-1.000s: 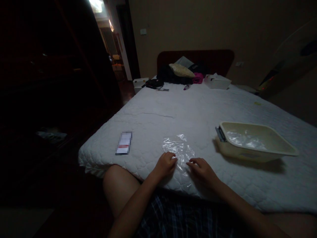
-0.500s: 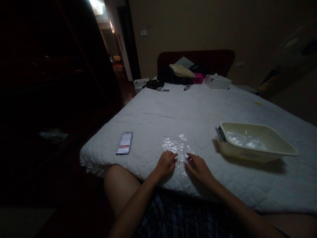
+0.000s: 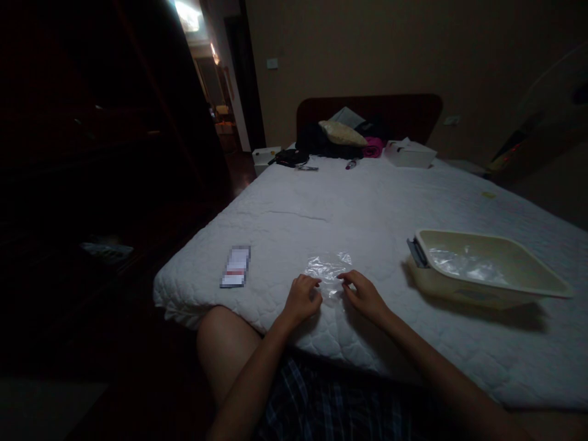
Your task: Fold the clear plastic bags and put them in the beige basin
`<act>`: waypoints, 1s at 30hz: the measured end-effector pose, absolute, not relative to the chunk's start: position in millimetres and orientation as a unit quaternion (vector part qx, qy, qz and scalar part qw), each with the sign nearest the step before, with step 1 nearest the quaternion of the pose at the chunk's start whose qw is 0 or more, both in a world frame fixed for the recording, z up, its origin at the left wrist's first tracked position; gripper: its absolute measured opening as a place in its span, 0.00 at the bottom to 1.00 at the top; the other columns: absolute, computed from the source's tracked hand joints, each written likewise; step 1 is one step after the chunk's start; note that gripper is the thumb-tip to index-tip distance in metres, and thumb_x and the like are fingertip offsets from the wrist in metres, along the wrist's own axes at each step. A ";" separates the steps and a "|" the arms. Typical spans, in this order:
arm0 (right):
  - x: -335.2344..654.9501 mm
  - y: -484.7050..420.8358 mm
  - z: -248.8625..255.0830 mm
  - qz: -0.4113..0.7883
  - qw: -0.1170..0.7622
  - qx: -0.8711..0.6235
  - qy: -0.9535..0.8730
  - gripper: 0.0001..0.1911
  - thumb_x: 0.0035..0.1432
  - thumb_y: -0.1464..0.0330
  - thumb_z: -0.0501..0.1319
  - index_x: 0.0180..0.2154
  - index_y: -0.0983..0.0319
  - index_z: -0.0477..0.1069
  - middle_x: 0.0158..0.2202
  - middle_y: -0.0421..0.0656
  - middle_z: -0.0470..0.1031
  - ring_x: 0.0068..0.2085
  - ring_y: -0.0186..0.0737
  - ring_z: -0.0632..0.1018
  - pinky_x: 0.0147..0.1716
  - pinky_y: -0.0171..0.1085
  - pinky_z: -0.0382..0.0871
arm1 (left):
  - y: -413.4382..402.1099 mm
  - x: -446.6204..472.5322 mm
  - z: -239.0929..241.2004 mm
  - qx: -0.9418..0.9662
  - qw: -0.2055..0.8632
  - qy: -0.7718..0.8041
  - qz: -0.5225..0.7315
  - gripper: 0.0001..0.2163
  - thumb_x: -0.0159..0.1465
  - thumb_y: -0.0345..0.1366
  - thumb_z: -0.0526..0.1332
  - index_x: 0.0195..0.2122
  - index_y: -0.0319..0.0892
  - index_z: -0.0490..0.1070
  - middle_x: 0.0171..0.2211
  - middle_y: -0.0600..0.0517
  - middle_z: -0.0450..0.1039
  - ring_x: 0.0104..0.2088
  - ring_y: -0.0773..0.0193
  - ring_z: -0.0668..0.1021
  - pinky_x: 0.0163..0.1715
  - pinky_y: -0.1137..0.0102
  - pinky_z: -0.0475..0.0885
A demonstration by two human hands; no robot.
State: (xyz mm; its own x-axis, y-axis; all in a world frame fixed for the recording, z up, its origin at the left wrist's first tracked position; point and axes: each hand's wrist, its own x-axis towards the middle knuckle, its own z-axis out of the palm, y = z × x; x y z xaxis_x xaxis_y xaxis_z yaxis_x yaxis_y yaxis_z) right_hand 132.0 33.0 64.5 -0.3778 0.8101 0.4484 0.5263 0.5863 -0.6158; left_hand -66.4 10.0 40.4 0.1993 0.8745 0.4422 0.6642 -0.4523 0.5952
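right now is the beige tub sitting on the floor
No, the beige tub rests on the white bed, to the right of the hands working the clear plastic bag.

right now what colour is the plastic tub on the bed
Cream or pale beige plastic tub, seen in the head view, right of the hands.

— What has been altered on the bed?
— The plastic bag [image 3: 327, 269] has been gathered into a smaller, flatter shape; less of it is spread toward the near edge.
— And the hands?
— The left hand [image 3: 302, 298] and right hand [image 3: 364, 295] have been drawn closer together over it.
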 end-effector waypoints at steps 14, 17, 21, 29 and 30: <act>120.4 37.1 64.3 0.348 0.365 -0.449 -0.738 0.23 0.50 0.61 0.61 0.47 0.61 0.63 0.35 0.43 0.72 0.33 0.38 0.74 0.34 0.39 0.70 | 13.8 -64.9 35.1 0.744 0.254 0.497 0.367 0.06 0.56 0.32 0.56 0.32 0.40 0.71 0.30 0.51 0.72 0.32 0.65 0.72 0.36 0.69 0.68; 121.0 41.7 56.7 0.353 0.346 -0.455 -0.741 0.20 0.48 0.60 0.62 0.43 0.62 0.66 0.31 0.42 0.73 0.32 0.38 0.74 0.32 0.38 0.69 | 15.6 -66.0 33.4 0.736 0.260 0.506 0.366 0.06 0.57 0.33 0.56 0.30 0.40 0.71 0.29 0.52 0.71 0.31 0.65 0.72 0.35 0.70 0.68; 121.4 46.0 50.0 0.352 0.326 -0.434 -0.762 0.11 0.52 0.61 0.57 0.30 0.62 0.70 0.28 0.43 0.73 0.31 0.39 0.74 0.31 0.38 0.68 | 15.6 -68.6 35.2 0.737 0.254 0.512 0.362 0.07 0.57 0.35 0.56 0.32 0.40 0.72 0.29 0.51 0.72 0.32 0.64 0.72 0.35 0.70 0.68; 117.2 38.8 50.3 0.359 0.301 -0.439 -0.767 0.11 0.58 0.63 0.51 0.33 0.62 0.67 0.24 0.39 0.71 0.26 0.35 0.72 0.28 0.35 0.65 | 12.4 -69.8 40.2 0.749 0.228 0.515 0.349 0.11 0.61 0.36 0.53 0.40 0.40 0.72 0.33 0.49 0.74 0.34 0.63 0.74 0.38 0.68 0.68; 116.5 38.3 49.6 0.355 0.301 -0.441 -0.767 0.11 0.58 0.63 0.51 0.33 0.62 0.68 0.24 0.39 0.71 0.26 0.36 0.73 0.28 0.35 0.65 | 12.1 -69.1 39.7 0.749 0.219 0.520 0.349 0.12 0.61 0.37 0.53 0.41 0.40 0.72 0.33 0.49 0.74 0.35 0.63 0.74 0.39 0.68 0.68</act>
State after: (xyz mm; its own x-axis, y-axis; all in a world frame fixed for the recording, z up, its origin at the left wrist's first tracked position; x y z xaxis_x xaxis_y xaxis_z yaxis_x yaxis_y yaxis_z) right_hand 116.5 38.3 49.6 -0.4305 0.8902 0.1492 0.4621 0.3593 -0.8108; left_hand -69.1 12.1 39.7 0.2166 0.9307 0.2946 0.6258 -0.3640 0.6899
